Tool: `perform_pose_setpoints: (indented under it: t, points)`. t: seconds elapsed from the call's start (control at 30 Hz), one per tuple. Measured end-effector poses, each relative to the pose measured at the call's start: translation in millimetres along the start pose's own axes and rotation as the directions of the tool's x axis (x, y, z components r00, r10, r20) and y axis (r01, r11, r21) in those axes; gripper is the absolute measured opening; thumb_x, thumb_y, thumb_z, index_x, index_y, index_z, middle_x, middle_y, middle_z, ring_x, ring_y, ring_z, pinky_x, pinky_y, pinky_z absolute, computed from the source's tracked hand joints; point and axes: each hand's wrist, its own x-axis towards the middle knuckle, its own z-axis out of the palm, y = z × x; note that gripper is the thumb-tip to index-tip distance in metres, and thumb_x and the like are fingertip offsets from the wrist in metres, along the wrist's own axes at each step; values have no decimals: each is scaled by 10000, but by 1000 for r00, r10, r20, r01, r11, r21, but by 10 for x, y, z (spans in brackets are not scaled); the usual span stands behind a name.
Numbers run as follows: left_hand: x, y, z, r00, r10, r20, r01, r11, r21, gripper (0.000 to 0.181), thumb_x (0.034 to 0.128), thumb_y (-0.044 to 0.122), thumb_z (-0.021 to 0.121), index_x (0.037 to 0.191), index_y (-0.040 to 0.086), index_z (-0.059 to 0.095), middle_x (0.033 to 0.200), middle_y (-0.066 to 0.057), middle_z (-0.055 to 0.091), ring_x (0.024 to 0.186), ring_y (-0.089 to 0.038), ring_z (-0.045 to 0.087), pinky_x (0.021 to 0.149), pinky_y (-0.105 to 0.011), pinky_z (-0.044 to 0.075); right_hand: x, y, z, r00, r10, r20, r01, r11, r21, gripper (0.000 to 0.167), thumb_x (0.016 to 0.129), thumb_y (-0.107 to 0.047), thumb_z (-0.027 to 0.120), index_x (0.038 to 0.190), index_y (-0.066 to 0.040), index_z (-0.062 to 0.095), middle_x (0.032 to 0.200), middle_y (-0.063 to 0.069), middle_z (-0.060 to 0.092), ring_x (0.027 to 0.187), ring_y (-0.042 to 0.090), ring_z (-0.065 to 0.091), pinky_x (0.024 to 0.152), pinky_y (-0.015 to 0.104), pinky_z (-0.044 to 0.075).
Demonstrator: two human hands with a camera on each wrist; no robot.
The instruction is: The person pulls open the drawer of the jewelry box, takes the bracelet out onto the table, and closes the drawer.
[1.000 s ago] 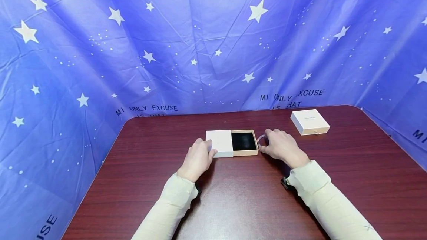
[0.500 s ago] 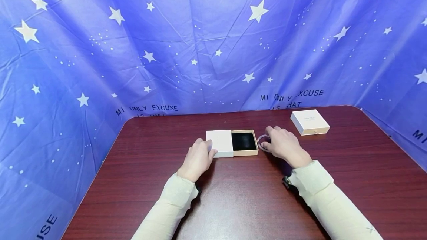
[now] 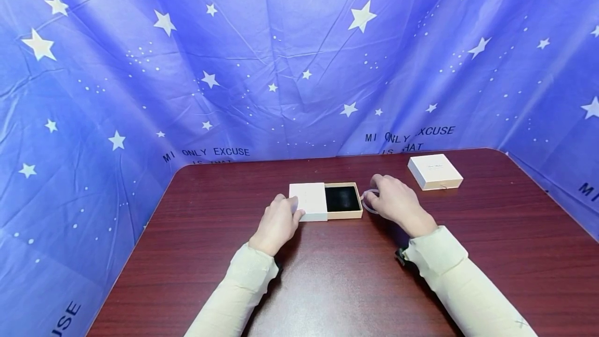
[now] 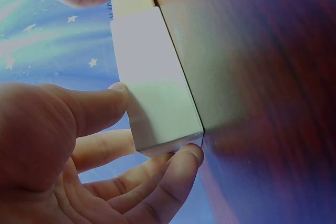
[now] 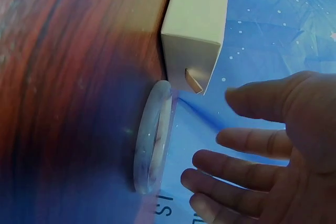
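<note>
A white drawer box (image 3: 308, 202) lies mid-table with its drawer (image 3: 362, 209) pulled out to the right, showing a black lining (image 3: 341, 199). My left hand (image 3: 277, 224) grips the box's left end, thumb along one side and fingers at the end face in the left wrist view. Beside the drawer's ribbon tab (image 5: 193, 81) a pale, marbled bangle (image 5: 140, 153) lies flat on the table. Over the bangle is my right hand (image 3: 395, 203), its fingers (image 5: 236, 169) loosely bent and apart from the ring in the right wrist view.
A second white box (image 3: 435, 168), closed, with a small tab, sits at the back right of the dark red wooden table (image 3: 327, 274). Behind the table hangs a blue curtain (image 3: 281, 66) with white stars and lettering.
My right hand first draws back slightly from the bangle, baring more of it, then shifts a little over it again. The left hand and the box stay put.
</note>
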Motion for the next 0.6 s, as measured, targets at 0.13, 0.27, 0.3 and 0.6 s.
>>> perform_pose_setpoints:
  t: [0.13,0.27,0.3,0.6]
  points:
    - [2,1,-1,1000,-2,3,2,1000,1,147,897,230,672,854,98,623,814,-110,538,725,-369,623,627,-462,507,-6,-27,6,1000,-7,-18,7,1000,13,265,890,-284,582,1008,-50,618,941,150,630,839,374,614,664,531,456]
    - [4,4,-4,1000,-1,4,1,1000,0,143,899,228,670,891,88,641,826,-114,545,743,-366,626,641,-464,510,-7,-57,21,999,-19,-28,19,999,25,287,893,-308,583,1014,-50,617,945,147,632,828,377,617,665,533,459]
    - [4,5,-5,1000,0,4,0,1000,0,144,899,228,669,901,85,646,830,-116,548,750,-365,627,645,-465,511,-7,-63,26,999,-23,-28,23,999,26,289,891,-311,588,1012,-50,617,941,145,632,824,376,618,666,533,460]
    - [0,3,-13,1000,6,2,-6,1000,-5,156,896,224,674,816,108,607,802,-101,532,744,-348,620,634,-454,507,-13,-98,48,999,-38,-7,38,999,31,315,881,-327,601,1033,-52,622,953,129,642,842,330,620,695,523,463]
